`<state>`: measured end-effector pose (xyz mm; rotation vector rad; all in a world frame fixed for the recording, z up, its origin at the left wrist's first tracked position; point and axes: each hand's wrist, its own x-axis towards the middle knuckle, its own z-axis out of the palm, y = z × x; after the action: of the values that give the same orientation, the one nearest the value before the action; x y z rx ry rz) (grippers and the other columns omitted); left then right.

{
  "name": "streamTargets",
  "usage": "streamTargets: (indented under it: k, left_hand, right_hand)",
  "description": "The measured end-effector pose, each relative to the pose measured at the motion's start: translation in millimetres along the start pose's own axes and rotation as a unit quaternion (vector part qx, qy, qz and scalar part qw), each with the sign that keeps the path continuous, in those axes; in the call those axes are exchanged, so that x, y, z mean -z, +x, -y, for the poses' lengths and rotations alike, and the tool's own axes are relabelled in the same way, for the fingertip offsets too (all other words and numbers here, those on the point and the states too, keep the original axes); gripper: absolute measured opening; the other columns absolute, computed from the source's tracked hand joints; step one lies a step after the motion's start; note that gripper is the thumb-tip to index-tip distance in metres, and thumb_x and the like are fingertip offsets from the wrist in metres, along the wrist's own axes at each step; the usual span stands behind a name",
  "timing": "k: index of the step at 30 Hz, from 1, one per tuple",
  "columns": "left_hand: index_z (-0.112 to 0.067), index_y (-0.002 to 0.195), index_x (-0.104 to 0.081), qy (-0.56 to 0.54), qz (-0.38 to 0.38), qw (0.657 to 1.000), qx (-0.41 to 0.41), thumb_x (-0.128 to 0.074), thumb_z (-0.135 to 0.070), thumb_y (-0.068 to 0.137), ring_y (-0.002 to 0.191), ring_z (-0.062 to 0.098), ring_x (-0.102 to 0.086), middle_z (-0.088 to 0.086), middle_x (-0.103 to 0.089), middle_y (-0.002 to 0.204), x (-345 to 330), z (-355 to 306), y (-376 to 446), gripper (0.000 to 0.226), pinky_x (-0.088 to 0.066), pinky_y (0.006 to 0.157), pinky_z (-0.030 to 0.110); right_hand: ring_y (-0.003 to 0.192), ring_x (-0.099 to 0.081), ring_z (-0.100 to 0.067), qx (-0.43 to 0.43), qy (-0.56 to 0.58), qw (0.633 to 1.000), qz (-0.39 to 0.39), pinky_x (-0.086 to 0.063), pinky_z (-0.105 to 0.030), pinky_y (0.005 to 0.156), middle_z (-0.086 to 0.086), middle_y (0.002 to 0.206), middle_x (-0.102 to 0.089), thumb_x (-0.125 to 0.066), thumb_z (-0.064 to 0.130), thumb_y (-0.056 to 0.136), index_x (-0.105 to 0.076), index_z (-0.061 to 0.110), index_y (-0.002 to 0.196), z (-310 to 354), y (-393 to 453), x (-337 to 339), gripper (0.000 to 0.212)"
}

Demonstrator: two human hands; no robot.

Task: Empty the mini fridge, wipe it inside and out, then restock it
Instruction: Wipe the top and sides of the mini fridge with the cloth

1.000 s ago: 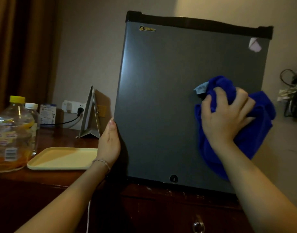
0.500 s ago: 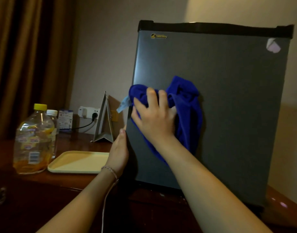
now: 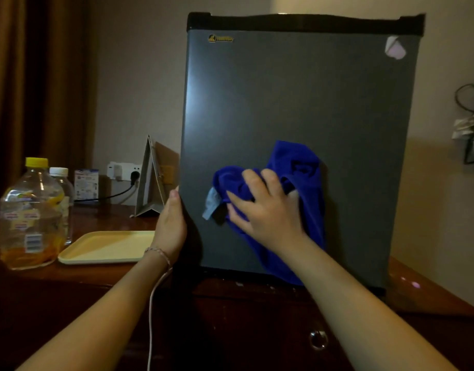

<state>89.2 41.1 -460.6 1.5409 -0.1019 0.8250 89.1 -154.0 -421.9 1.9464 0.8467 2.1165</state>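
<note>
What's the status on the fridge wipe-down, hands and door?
Right hand grips blue cloth, pressed on closed fridge door. Left hand flat on door's left edge. Nothing in the way.

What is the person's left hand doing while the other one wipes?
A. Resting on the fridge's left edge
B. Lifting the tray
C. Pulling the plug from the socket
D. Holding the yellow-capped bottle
A. The left hand lies flat along the left edge of the fridge, fingers straight, while the right hand presses the blue cloth to the door.
</note>
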Motion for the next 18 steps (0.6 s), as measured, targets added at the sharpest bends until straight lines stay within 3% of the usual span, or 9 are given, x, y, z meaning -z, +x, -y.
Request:
streamTargets:
  k: [3,6,8,13,18]
  left_hand:
    - [-0.025,0.139,-0.049,0.006,-0.002,1.0,-0.004,-0.014,-0.046,0.107,0.119,0.009,-0.044,-0.008,-0.049,0.123,-1,-5,-4,0.052,-0.03,0.1,0.025]
    - [-0.03,0.137,-0.052,-0.01,-0.001,1.0,0.029,-0.015,-0.055,0.104,0.122,0.015,-0.049,-0.008,-0.054,0.123,0,-2,-1,0.056,-0.034,0.107,0.033]
    - [-0.03,0.138,-0.052,-0.009,-0.002,0.999,0.036,-0.015,-0.058,0.103,0.126,0.018,-0.049,-0.007,-0.054,0.124,0,-2,-2,0.058,-0.034,0.111,0.038]
    - [-0.038,0.132,-0.055,-0.019,0.007,0.999,0.049,-0.016,-0.07,0.094,0.127,0.023,-0.052,0.0,-0.059,0.133,2,-1,-2,0.063,-0.034,0.114,0.049]
    - [-0.035,0.138,-0.052,-0.04,0.023,0.997,0.061,-0.021,-0.081,0.081,0.129,0.021,-0.051,0.0,-0.059,0.135,6,2,-2,0.079,-0.033,0.115,0.048]
  right_hand:
    - [0.116,-0.045,-0.033,-0.066,0.008,0.998,0.003,-0.051,-0.048,0.059,-0.008,0.128,-0.058,-0.053,0.043,0.096,-0.074,0.028,0.105,-37,-28,9,0.027]
    - [0.119,-0.04,-0.037,-0.116,-0.008,0.993,0.02,-0.051,-0.06,0.066,-0.011,0.13,-0.051,-0.046,0.044,0.101,-0.065,0.025,0.113,-75,-55,24,0.03]
    - [0.119,-0.039,-0.037,-0.132,-0.03,0.99,0.023,-0.051,-0.061,0.069,-0.01,0.131,-0.048,-0.049,0.042,0.1,-0.063,0.024,0.114,-92,-74,32,0.027]
    - [0.118,-0.042,-0.039,-0.061,-0.02,0.997,0.044,-0.052,-0.059,0.068,-0.01,0.131,-0.047,-0.05,0.041,0.101,-0.066,0.022,0.109,-102,-111,42,0.026]
    - [0.119,-0.042,-0.04,-0.067,-0.003,0.996,0.051,-0.051,-0.062,0.068,-0.011,0.131,-0.049,-0.051,0.042,0.1,-0.061,0.025,0.107,-85,-146,39,0.021]
